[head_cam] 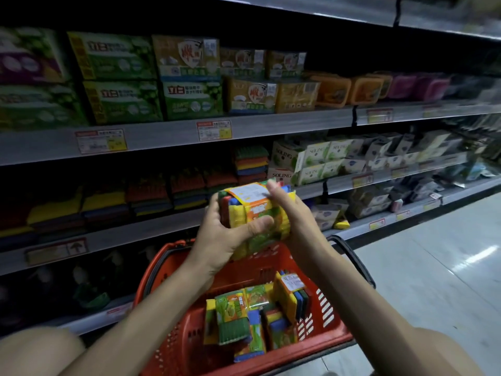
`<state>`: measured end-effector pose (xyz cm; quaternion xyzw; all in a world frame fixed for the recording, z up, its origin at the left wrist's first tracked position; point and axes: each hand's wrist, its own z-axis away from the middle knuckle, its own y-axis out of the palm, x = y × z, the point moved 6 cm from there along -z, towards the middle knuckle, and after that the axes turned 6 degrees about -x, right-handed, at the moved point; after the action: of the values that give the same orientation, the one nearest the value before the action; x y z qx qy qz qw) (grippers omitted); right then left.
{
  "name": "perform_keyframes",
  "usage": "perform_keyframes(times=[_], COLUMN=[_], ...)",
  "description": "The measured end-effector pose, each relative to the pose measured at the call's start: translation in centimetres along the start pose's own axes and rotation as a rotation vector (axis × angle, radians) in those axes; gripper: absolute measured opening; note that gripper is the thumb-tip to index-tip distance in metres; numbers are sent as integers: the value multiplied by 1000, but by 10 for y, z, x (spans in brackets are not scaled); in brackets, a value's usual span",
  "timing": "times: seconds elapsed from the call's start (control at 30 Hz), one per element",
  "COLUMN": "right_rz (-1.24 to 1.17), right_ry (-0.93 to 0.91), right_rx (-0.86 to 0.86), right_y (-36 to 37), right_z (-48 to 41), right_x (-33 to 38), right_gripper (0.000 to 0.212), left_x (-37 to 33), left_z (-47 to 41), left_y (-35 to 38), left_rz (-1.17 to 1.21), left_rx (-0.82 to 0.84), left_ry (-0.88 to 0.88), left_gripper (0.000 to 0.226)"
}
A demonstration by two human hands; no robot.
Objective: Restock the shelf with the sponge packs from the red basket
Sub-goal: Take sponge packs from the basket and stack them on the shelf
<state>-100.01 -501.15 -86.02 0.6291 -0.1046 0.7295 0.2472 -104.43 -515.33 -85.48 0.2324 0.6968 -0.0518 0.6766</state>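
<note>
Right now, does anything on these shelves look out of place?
Yes: a yellow sponge pack lies tilted at the front of the lower right shelf, among grey boxes, away from the sponge stacks higher up on the left.

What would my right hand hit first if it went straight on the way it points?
Probably the stacked sponges on the shelf, just past the sponge pack that the right hand holds; depth is unclear.
</note>
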Motion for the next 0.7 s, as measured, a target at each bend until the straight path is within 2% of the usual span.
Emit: perform_keyframes(times=[0.07,0.13,0.2,0.33,0.43,0.53,0.7], right_rz=[-105,-171,-163,-90,-136,-171,-97], right_ry=[25,59,74,135,136,114,49], right_rx=[-19,-17,14,51,43,50,38], right_y=[-7,-16,-24,-27,-27,-28,-27], right_z=[1,4,6,9,6,0,-4], right_x=[-3,-3,-4,-15,-17,-12,-7], right_gripper=[60,53,59,73,70,61,78], left_x=[6,10,15,24,25,19,17], left_z=[0,-3,-4,13,13,9,5], left_y=[5,9,12,28,32,34,32], left_rz=[8,-10,-58,-89,-62,-57,-55], left_rx=[95,175,232,435,422,389,358], left_ry=[-67,-103,-134,-177,-156,-109,-65], left_gripper=[70,77,93,107,107,93,72])
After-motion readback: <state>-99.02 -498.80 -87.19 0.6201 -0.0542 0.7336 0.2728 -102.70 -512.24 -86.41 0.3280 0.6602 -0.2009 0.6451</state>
